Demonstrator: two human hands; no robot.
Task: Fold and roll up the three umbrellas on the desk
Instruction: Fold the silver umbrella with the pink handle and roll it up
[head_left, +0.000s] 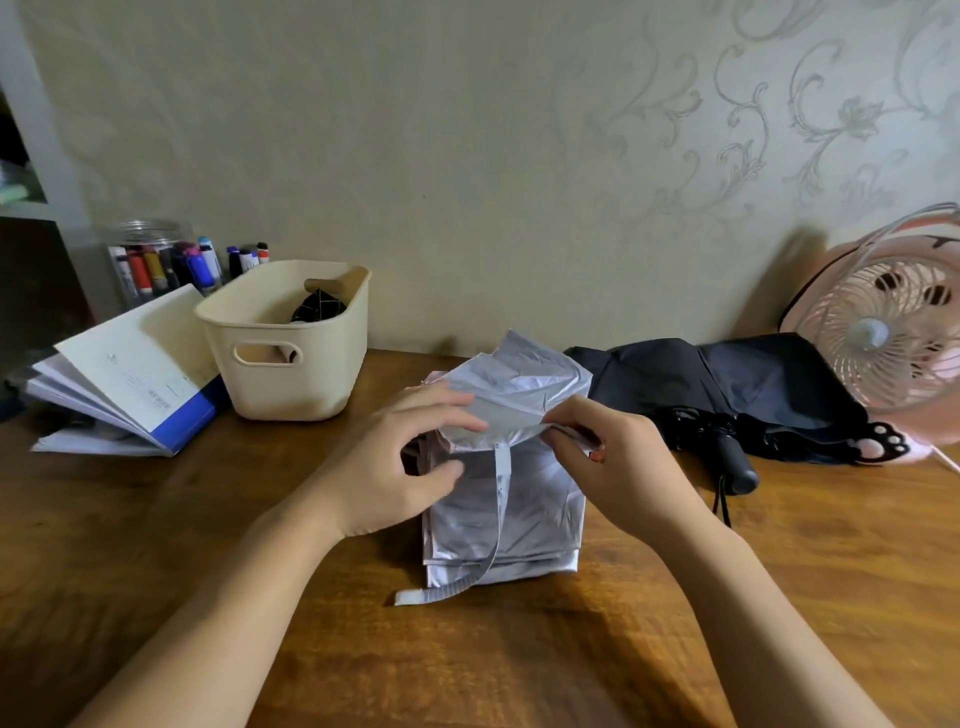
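Observation:
A silver umbrella (511, 504) lies collapsed at the middle of the wooden desk (519, 649), its canopy in flat folds. Its closing strap (467, 582) trails loose toward me. My left hand (400, 467) pinches the canopy's left side, thumb and fingers on the fabric. My right hand (618, 462) grips the fabric edge on the right. A black umbrella (727, 395) lies unrolled behind it to the right, its handle (735, 467) pointing toward me. A third, dark patterned umbrella (318, 306) with a wooden handle stands in the beige basket (291, 374).
A pink desk fan (893, 338) stands at the right edge against the wall. A stack of open booklets (130, 384) lies at the left, with a jar of markers (156, 265) behind it. A dark shelf unit fills the far left.

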